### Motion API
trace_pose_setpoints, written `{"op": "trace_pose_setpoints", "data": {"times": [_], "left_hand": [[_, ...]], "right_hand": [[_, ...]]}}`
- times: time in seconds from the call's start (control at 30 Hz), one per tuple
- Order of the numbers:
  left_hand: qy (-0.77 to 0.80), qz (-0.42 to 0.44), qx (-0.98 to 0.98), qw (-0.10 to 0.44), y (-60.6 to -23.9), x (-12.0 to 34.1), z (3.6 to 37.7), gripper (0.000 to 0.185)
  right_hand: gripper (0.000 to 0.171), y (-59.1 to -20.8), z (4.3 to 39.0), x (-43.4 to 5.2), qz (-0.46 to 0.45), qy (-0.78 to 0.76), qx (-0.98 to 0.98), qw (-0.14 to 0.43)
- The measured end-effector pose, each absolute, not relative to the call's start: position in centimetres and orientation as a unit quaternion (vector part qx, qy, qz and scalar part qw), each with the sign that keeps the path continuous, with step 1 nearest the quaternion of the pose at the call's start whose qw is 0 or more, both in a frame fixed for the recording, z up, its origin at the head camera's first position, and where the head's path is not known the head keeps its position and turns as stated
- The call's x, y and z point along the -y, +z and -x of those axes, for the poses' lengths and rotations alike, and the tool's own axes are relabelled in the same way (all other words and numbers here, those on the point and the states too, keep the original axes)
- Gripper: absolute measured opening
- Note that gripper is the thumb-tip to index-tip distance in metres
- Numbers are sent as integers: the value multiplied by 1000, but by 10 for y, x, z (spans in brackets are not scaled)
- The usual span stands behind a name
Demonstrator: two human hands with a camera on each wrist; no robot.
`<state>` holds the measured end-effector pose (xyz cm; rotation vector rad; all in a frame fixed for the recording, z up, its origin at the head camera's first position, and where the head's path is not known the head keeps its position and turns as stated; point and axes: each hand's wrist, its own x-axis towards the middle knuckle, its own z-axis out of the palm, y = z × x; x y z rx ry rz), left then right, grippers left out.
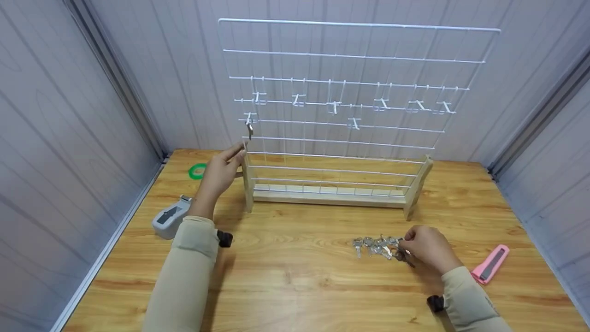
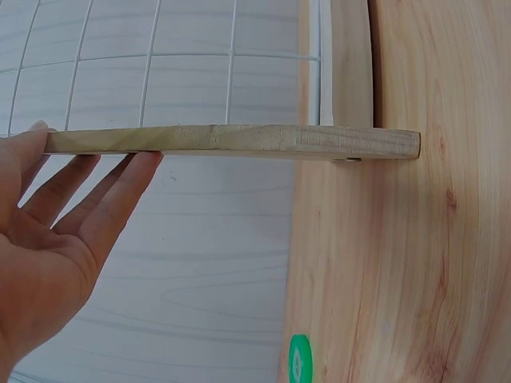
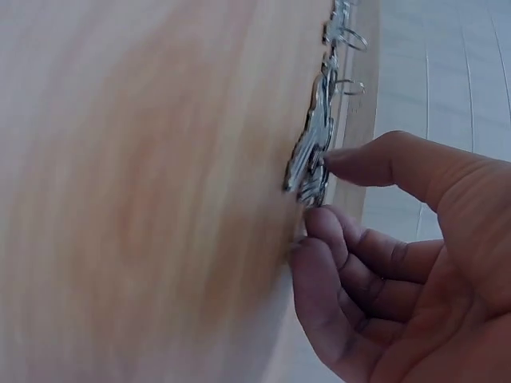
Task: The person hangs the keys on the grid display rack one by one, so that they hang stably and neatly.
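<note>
A white wire grid rack (image 1: 339, 139) stands upright in a wooden base (image 1: 329, 198). My left hand (image 1: 219, 175) holds its left wooden side post (image 2: 239, 140), thumb on one face and fingertips on the other. On the table, a cluster of silver keys (image 1: 380, 247) with small rings lies in front of the rack. At the right end of this cluster my right hand (image 1: 428, 249) pinches some keys (image 3: 313, 152) between thumb and curled fingers. Another key (image 1: 250, 131) hangs from the lowest left hook (image 1: 249, 118) of the grid.
Several white hooks (image 1: 335, 107) sit across the middle of the grid. A grey tape dispenser (image 1: 169, 217) lies left of the left forearm, and a green tape roll (image 1: 197, 171) lies behind it. Beside the right wrist is a pink cutter-like tool (image 1: 492, 263). Pale panels (image 1: 110, 184) enclose the table.
</note>
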<state>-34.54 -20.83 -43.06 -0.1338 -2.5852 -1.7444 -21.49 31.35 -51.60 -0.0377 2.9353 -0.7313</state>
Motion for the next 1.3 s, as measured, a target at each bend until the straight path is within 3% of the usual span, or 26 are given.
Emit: {"op": "trace_pose_setpoints", "data": {"times": [0.23,0.73,1.3], "left_hand": [[-563,45,825,12,-432,208,347,52],[-559,54,828,15,-432,209,347,52],[-560,51,826,19,-431,208,346,54]], "right_hand": [[34,-514,213,-303,52,-159,-986,14],[16,-515,209,-309,49,-175,-982,-40],[17,-501,202,-303,-8,-380,-923,-55]]}}
